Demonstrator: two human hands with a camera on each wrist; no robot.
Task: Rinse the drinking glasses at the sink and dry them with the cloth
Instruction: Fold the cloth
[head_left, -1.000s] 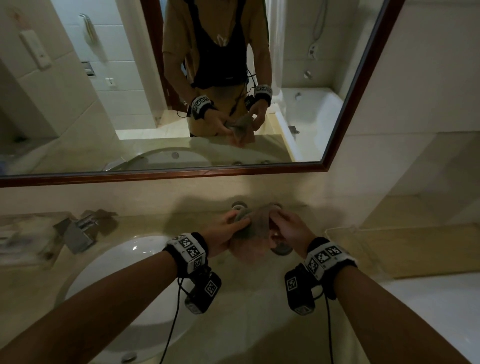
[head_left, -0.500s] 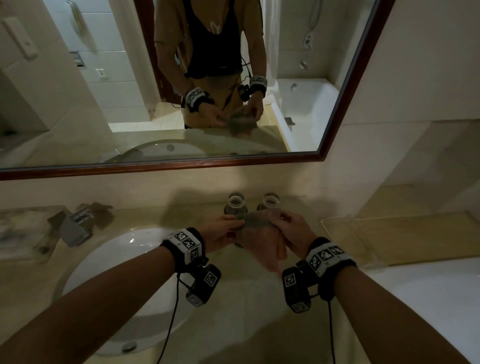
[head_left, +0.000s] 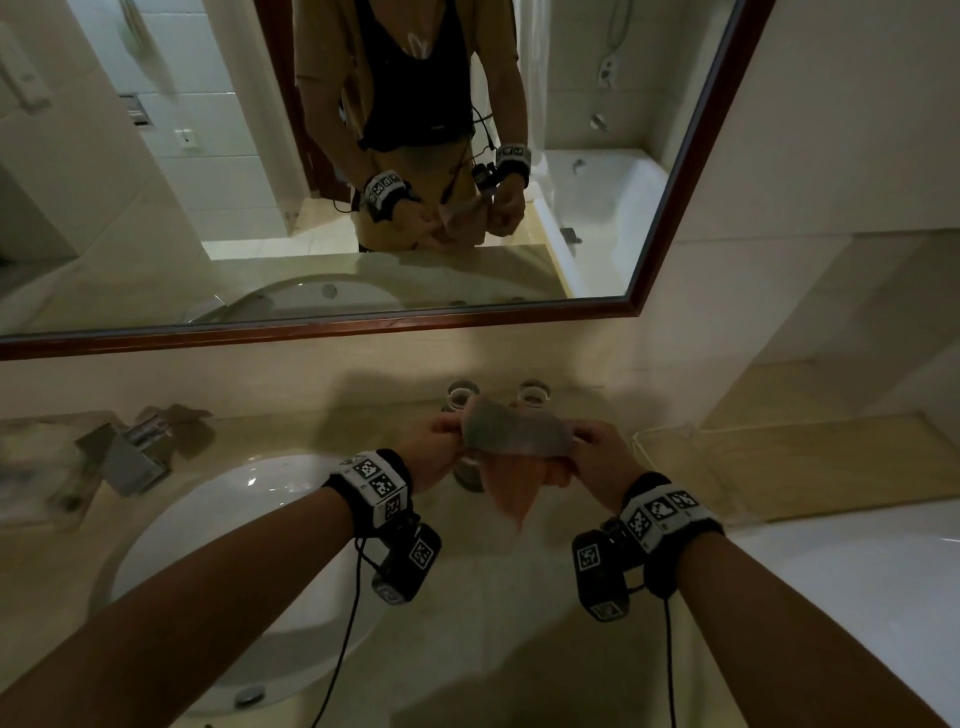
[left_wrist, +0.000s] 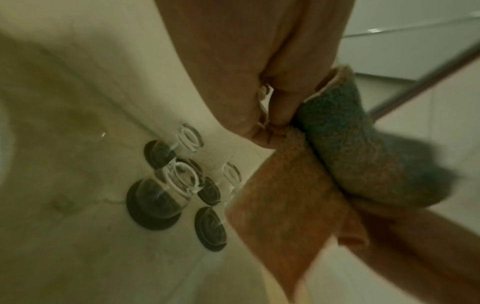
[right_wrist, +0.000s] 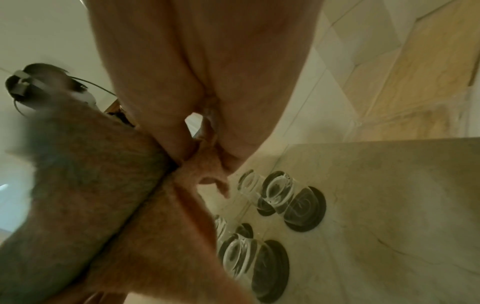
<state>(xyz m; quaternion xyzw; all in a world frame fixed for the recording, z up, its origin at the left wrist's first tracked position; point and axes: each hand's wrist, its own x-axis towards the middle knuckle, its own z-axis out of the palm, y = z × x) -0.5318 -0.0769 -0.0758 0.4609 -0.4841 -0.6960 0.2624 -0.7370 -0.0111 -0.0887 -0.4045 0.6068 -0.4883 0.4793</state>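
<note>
Both hands (head_left: 514, 457) at opposite ends of sideways-stretched cloth (head_left: 511, 434).

Wood-framed mirror (head_left: 322, 332) across the wall above the table (head_left: 519, 649). Dark round coasters (left_wrist: 210, 228) on the table near the wall. White bathtub (head_left: 597, 208) reflected at right. Clear tray (head_left: 779, 467) at right, just beside the wall.
</note>
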